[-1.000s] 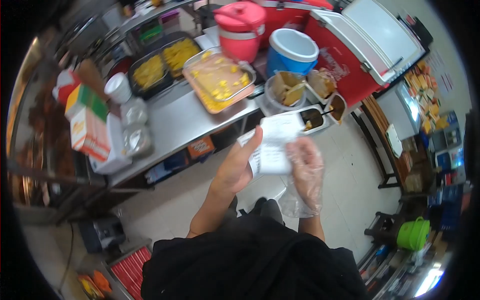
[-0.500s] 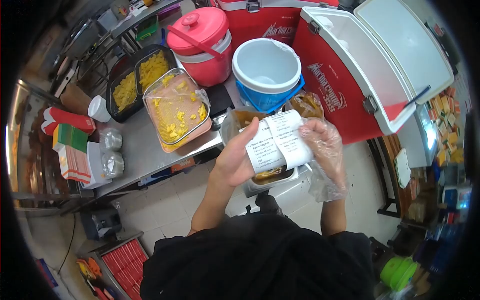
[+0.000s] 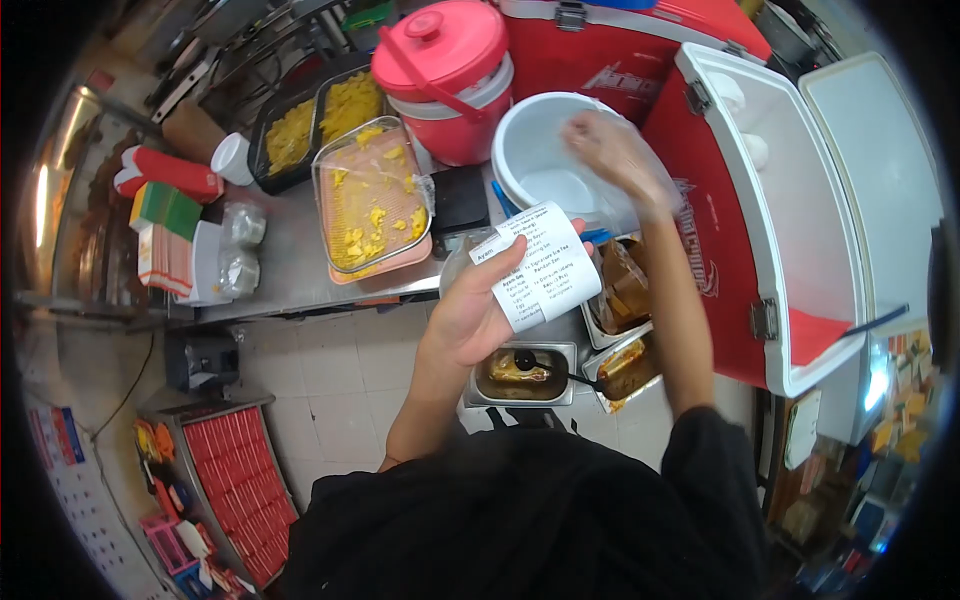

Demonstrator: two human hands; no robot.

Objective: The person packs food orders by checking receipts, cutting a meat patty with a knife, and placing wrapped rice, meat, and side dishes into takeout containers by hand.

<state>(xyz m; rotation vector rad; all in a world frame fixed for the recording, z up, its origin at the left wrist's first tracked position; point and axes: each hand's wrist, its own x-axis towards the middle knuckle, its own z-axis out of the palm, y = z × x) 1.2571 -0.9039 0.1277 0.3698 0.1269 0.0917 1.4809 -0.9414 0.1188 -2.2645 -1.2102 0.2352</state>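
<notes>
My left hand [image 3: 462,318] is closed around printed paper receipts [image 3: 552,268], thumb on top, with the text facing up. My right hand [image 3: 612,152], in a clear plastic glove, is over the white bucket [image 3: 520,165] at its far right side. Motion smears its fingers, so whether they hold anything is unclear. Below the receipts sits a metal pan [image 3: 490,392] of brown food, and a black ladle [image 3: 563,374] lies across it. Another metal pan [image 3: 632,372] of sauce stands to its right, below a plastic-lined container [image 3: 622,285] of brown contents.
A glass dish [image 3: 350,215] with yellow bits and black trays of yellow food [image 3: 352,103] are on the steel table. Behind stands a pink lidded bucket [image 3: 440,60]. An open red cooler [image 3: 690,250] borders the right. Plastic cups [image 3: 240,270] are at left.
My right hand has left the receipts and moved up and away to the white bucket. My left hand keeps the receipts. The view has shifted, showing more of the pans below.
</notes>
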